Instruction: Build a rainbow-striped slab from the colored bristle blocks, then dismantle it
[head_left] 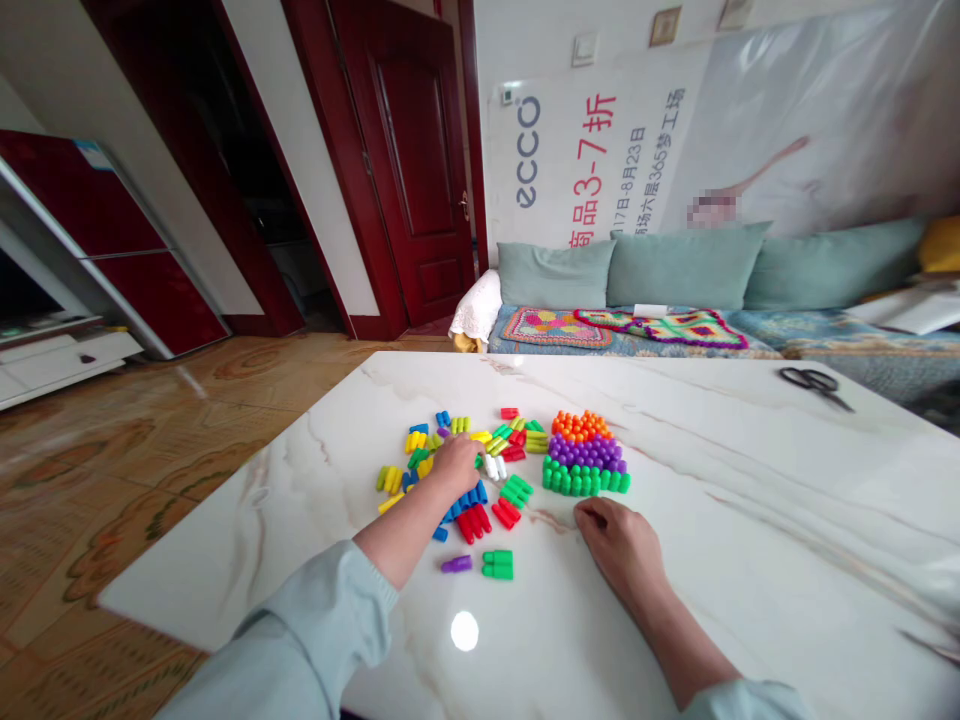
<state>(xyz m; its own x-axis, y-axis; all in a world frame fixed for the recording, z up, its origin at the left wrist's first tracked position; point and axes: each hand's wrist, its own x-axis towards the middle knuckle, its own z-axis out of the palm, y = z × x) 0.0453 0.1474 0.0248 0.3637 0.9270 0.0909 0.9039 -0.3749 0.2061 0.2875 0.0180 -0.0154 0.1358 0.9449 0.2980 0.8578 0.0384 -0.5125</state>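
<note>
My left hand (456, 464) is over a loose pile of coloured plastic bullet-shaped pieces. Its fingers are drawn together and point down among them; what they hold, if anything, is hidden. Beside the fingertips lie white pieces (495, 467); blue pieces (471, 500) and red pieces (474, 523) show below the hand. My right hand (619, 540) rests on the table, loosely closed, with nothing visible in it. Just beyond it stands a tight block of upright pieces in rows: green (586, 482), purple (587, 452) and orange (580, 426).
Nearer me on the white marbled table (300, 560) lie a purple piece (457, 564) and joined green pieces (498, 564). Black scissors (814, 384) lie at the far right. Past the table is a sofa with green-grey cushions (682, 268); a red door (409, 150) stands behind.
</note>
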